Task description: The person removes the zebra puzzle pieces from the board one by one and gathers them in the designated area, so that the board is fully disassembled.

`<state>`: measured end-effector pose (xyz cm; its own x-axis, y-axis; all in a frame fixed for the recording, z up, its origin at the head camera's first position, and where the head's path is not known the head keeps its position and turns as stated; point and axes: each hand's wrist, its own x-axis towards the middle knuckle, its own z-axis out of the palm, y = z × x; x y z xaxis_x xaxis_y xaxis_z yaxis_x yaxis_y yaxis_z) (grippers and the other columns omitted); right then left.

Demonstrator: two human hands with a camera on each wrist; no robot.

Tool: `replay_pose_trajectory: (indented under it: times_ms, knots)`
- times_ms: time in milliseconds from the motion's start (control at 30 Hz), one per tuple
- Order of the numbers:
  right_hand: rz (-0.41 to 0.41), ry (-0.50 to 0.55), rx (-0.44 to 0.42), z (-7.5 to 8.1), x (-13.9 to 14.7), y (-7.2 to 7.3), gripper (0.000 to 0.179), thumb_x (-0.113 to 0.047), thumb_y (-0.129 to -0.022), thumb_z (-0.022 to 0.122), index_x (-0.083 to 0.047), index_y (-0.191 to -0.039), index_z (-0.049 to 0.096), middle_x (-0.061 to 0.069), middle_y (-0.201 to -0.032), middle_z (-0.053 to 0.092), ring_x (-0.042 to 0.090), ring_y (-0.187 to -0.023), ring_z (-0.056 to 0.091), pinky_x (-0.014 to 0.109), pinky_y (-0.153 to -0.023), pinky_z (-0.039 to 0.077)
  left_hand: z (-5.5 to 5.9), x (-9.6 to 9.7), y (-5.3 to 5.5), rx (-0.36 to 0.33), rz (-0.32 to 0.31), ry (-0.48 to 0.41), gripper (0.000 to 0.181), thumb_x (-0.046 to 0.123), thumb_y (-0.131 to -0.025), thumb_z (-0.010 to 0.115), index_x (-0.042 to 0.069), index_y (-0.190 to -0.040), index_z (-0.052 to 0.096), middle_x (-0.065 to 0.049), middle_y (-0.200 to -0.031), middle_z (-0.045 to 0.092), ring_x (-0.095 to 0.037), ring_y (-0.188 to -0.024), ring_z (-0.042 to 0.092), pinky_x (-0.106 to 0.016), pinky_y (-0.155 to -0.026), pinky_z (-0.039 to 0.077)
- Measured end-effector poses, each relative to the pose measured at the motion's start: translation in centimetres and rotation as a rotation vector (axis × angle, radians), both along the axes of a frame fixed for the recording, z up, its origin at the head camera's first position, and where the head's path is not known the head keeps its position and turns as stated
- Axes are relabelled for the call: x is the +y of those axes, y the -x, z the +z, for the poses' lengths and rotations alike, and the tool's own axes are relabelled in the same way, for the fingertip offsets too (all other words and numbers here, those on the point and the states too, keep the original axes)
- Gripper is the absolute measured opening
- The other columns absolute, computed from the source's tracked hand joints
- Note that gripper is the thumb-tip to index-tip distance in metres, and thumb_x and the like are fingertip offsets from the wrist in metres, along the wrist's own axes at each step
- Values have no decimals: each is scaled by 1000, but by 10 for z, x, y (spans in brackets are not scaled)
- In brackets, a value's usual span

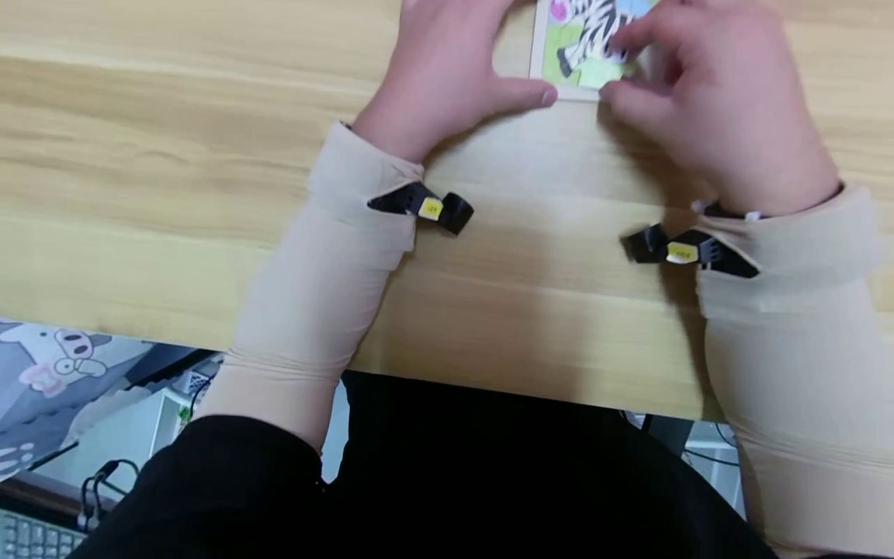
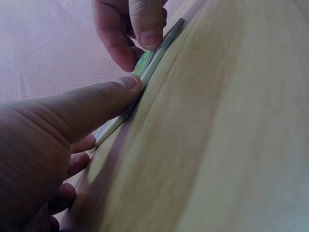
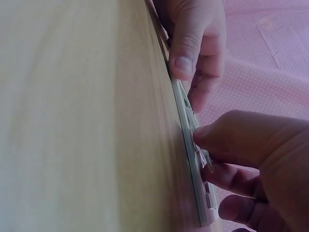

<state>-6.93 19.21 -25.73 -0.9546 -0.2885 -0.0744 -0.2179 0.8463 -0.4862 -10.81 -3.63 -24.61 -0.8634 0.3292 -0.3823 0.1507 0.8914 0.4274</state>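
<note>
A zebra jigsaw puzzle lies in a pale, thin tray (image 1: 576, 94) at the top of the head view, its upper part cut off. My left hand (image 1: 447, 70) holds the tray's near left corner. Its thumb lies along the front rim, while the other fingers sit bent by the left side in the left wrist view. My right hand (image 1: 726, 101) is over the tray's right part. Between its thumb and index finger it pinches a thin puzzle piece (image 3: 208, 162), which stands tilted against the tray in the right wrist view. The fingers partly hide this piece.
The tray rests on a light wooden table (image 1: 174, 194), whose front edge runs before the person's body. Pink patterned cloth (image 2: 48, 58) shows beyond the hands. Below the table at left are a pig-print fabric (image 1: 70, 361), black cables (image 1: 105, 473) and a keyboard (image 1: 38, 536).
</note>
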Motion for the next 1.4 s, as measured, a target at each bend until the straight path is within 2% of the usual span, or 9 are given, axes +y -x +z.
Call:
replay_pose_trajectory:
  times_ms: [133, 333, 533, 700, 833, 933, 1067, 1233, 1400]
  knots:
    - [30, 36, -58, -5, -7, -13, 33, -19, -92, 68, 1, -118, 71, 15, -111, 59, 25, -86, 45, 31, -71, 31, -17, -3, -11, 17, -41, -8, 84, 63, -81, 72, 32, -152, 41, 13, -158, 31, -9, -144, 23, -31, -116, 7]
    - [70, 73, -77, -36, -14, -28, 29, -16, -92, 69, 2, -114, 71, 17, -110, 59, 30, -88, 51, 40, -76, 39, -56, -12, -24, 6, -54, -34, 87, 66, -76, 75, 29, -149, 45, 11, -156, 32, -12, -142, 27, -34, -115, 13]
    - [109, 74, -101, -64, -21, -31, 27, -17, -93, 67, -2, -115, 73, 13, -104, 59, 27, -86, 53, 41, -76, 45, -90, -24, -31, 33, -36, -78, 87, 66, -73, 78, 27, -146, 50, 11, -153, 37, -15, -140, 32, -39, -115, 16]
    - [92, 67, -116, -95, -22, -33, 26, -19, -93, 69, -4, -115, 73, 11, -104, 62, 25, -86, 57, 42, -77, 49, -122, -25, -37, 80, -35, -132, 84, 61, -72, 82, 23, -142, 54, 6, -151, 42, -18, -138, 35, -44, -116, 18]
    - [80, 83, -154, -125, -22, -44, 24, -18, -93, 70, -5, -113, 74, 10, -101, 63, 24, -86, 58, 42, -78, 50, -153, -27, -50, 86, -45, -162, 81, 59, -72, 83, 21, -139, 56, 3, -147, 45, -21, -135, 39, -49, -114, 23]
    - [71, 90, -158, -144, -25, -47, 23, -18, -93, 70, -7, -112, 76, 8, -99, 63, 22, -82, 57, 39, -76, 49, -173, -29, -54, 93, -46, -165, 80, 58, -73, 83, 20, -138, 58, 2, -145, 47, -24, -132, 42, -50, -109, 27]
    - [47, 95, -120, -158, -28, -36, 22, -18, -91, 72, -8, -110, 77, 5, -97, 63, 21, -80, 55, 37, -74, 47, -185, -31, -42, 140, -47, -159, 78, 58, -73, 83, 20, -136, 59, 1, -143, 48, -26, -129, 43, -49, -105, 30]
    - [32, 105, -99, -163, -27, -16, 23, -19, -91, 73, -9, -111, 76, 5, -98, 63, 20, -81, 55, 36, -75, 48, -188, -30, -21, 177, -42, -171, 77, 57, -73, 84, 20, -136, 60, 2, -143, 47, -24, -130, 41, -49, -107, 28]
    - [-17, 236, -79, -168, -23, -4, 27, -24, -89, 76, -11, -114, 75, 2, -97, 61, 19, -78, 52, 33, -67, 44, -192, -31, -5, 212, -34, -165, 78, 57, -73, 84, 20, -137, 60, 2, -143, 48, -24, -132, 41, -49, -110, 26]
